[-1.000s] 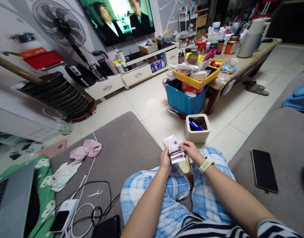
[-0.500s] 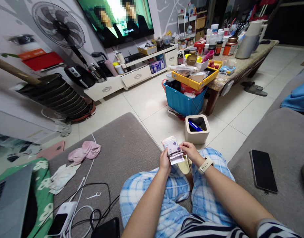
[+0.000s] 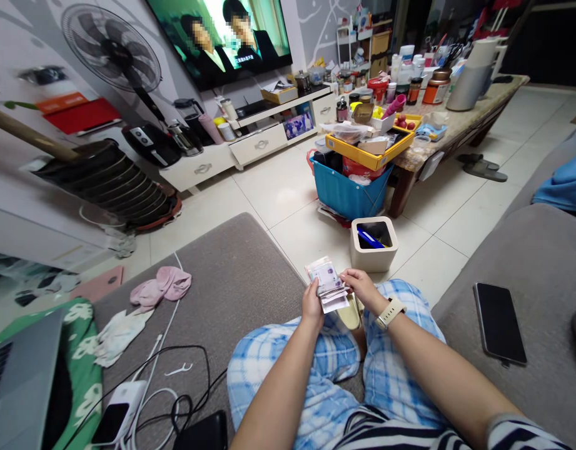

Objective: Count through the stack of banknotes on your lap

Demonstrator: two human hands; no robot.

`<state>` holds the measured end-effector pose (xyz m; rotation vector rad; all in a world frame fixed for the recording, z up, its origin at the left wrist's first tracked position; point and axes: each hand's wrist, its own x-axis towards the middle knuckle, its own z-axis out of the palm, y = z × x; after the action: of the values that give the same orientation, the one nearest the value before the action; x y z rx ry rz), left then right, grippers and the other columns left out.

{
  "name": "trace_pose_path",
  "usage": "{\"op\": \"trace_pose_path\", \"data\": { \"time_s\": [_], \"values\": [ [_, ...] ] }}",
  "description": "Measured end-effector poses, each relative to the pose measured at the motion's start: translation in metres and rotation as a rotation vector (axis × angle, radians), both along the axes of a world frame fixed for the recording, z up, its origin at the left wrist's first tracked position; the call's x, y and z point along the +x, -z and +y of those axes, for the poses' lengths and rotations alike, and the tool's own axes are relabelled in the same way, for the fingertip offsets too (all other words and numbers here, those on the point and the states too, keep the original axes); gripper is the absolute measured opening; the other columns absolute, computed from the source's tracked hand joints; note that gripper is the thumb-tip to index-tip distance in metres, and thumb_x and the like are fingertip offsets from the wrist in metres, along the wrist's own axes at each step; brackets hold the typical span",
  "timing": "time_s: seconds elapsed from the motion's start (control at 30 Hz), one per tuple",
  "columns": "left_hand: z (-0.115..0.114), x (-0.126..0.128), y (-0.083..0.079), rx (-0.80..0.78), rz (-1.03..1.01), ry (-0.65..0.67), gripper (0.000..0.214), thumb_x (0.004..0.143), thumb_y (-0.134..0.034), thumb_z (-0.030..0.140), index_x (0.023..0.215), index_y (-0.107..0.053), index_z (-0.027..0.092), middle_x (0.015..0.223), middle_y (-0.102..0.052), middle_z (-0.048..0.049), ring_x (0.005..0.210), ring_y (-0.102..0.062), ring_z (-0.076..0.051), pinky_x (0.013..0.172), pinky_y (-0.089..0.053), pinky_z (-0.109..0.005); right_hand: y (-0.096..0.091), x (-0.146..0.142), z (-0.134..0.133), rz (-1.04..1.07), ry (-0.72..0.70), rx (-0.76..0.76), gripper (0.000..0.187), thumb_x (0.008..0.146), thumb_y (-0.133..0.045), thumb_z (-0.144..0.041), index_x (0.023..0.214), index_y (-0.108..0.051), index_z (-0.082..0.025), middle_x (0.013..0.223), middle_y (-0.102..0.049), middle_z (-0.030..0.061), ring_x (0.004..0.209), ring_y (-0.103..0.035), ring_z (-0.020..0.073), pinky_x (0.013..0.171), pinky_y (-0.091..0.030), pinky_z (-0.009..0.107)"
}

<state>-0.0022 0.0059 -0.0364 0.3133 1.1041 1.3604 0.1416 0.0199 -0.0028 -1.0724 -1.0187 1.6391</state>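
I hold a stack of banknotes (image 3: 326, 280) over my knees, in blue plaid trousers. My left hand (image 3: 312, 305) grips the stack from the left side, fingers curled round it. My right hand (image 3: 360, 286), with a pale watch on the wrist, pinches the right edge of the notes. A purple note lies on top, pink ones fan out behind it. Both hands are closed on the stack.
A beige bin (image 3: 374, 241) stands on the tiled floor just beyond my knees. A blue crate (image 3: 349, 190) with a yellow tray sits by a cluttered low table (image 3: 461, 119). A black phone (image 3: 498, 322) lies on the grey sofa at right; cables, a charger (image 3: 116, 414) and cloths lie at left.
The hands and notes have barely shifted; the fingers work slightly on the stack. The picture on the TV has changed.
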Motion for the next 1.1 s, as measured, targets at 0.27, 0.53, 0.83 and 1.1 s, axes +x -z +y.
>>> {"op": "trace_pose_path", "data": {
  "time_s": [0.27, 0.53, 0.83, 1.1],
  "values": [
    [-0.001, 0.002, -0.008, 0.009, 0.026, -0.016, 0.04, 0.059, -0.08, 0.04, 0.085, -0.069, 0.011, 0.083, -0.073, -0.0098, 0.081, -0.069, -0.026, 0.081, -0.049, -0.038, 0.002, 0.001, -0.001, -0.093, 0.005, 0.062, 0.04, 0.068, -0.071, -0.054, 0.059, -0.057, -0.017, 0.057, -0.055, -0.0004, 0.053, -0.04, 0.0106, 0.053, -0.031, 0.025],
    [-0.004, 0.004, -0.012, 0.009, 0.009, 0.033, 0.043, 0.052, -0.083, 0.034, 0.086, -0.069, 0.013, 0.08, -0.073, -0.007, 0.076, -0.069, -0.024, 0.08, -0.049, -0.037, 0.006, 0.0, 0.002, -0.089, 0.12, 0.019, 0.039, 0.06, -0.077, -0.05, 0.066, -0.055, -0.018, 0.063, -0.054, -0.0015, 0.061, -0.046, 0.013, 0.059, -0.036, 0.026],
    [-0.004, 0.004, -0.004, 0.037, 0.025, 0.074, 0.043, 0.055, -0.083, 0.035, 0.089, -0.069, 0.012, 0.088, -0.073, -0.0094, 0.084, -0.068, -0.025, 0.085, -0.047, -0.037, 0.011, 0.0, 0.005, -0.08, 0.112, -0.031, 0.03, 0.061, -0.072, -0.044, 0.061, -0.059, -0.017, 0.059, -0.055, -0.0009, 0.059, -0.048, 0.0134, 0.06, -0.037, 0.027],
    [-0.001, 0.003, 0.0, 0.043, 0.029, 0.02, 0.041, 0.062, -0.077, 0.045, 0.084, -0.069, 0.012, 0.087, -0.073, -0.0103, 0.087, -0.068, -0.027, 0.084, -0.048, -0.037, 0.008, 0.0, 0.003, -0.054, 0.088, -0.007, 0.031, 0.065, -0.071, -0.046, 0.065, -0.059, -0.018, 0.06, -0.053, -0.0019, 0.056, -0.045, 0.0115, 0.055, -0.034, 0.026]
  ]
}}
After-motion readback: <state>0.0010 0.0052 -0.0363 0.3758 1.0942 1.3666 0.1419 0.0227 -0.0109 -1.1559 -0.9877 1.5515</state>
